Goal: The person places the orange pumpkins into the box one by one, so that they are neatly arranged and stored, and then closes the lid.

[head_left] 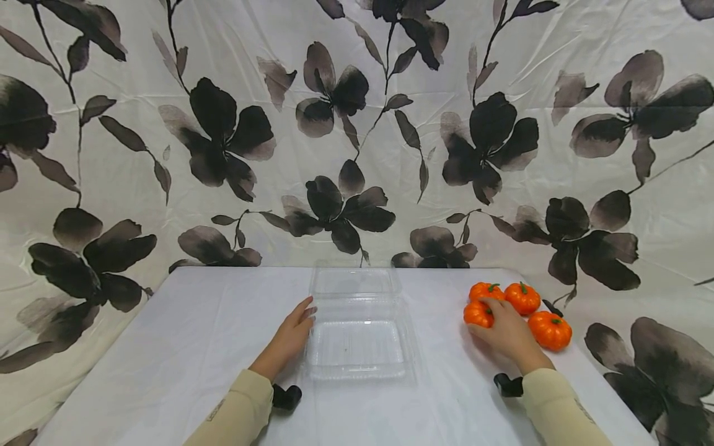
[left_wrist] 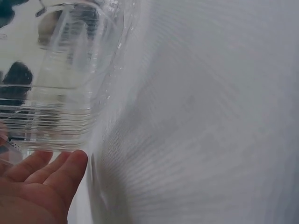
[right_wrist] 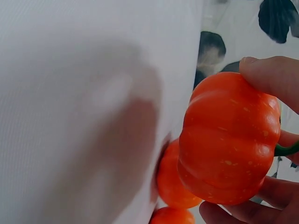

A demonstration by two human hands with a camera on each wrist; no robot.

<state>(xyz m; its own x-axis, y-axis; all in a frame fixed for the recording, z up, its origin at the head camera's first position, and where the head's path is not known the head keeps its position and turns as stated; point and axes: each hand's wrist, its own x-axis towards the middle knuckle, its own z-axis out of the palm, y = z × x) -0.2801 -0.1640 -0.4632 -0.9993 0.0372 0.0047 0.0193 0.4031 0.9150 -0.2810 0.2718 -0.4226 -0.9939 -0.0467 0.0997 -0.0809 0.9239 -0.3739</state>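
A clear plastic clamshell box point(head_left: 359, 371) lies with its lid point(head_left: 356, 282) folded back, in the middle of the white table. My left hand point(head_left: 290, 334) rests against the box's left side near the hinge, its fingertips point(left_wrist: 77, 161) right at the ridged plastic edge. Over on the right, my right hand point(head_left: 507, 328) grips a small orange pumpkin point(right_wrist: 229, 144) with a green stem, thumb on one side and fingers on the other. Around that hand sit three more pumpkins: one behind point(head_left: 484, 290), another farther right point(head_left: 522, 298) and one nearer point(head_left: 550, 331).
A white cloth covers the table point(head_left: 184, 347). Behind it hangs a pale curtain point(head_left: 413, 186) with dark flower prints. A small black object point(head_left: 552, 308) shows between the pumpkins at the right edge. Black wrist devices point(head_left: 286, 397) sit by both sleeves.
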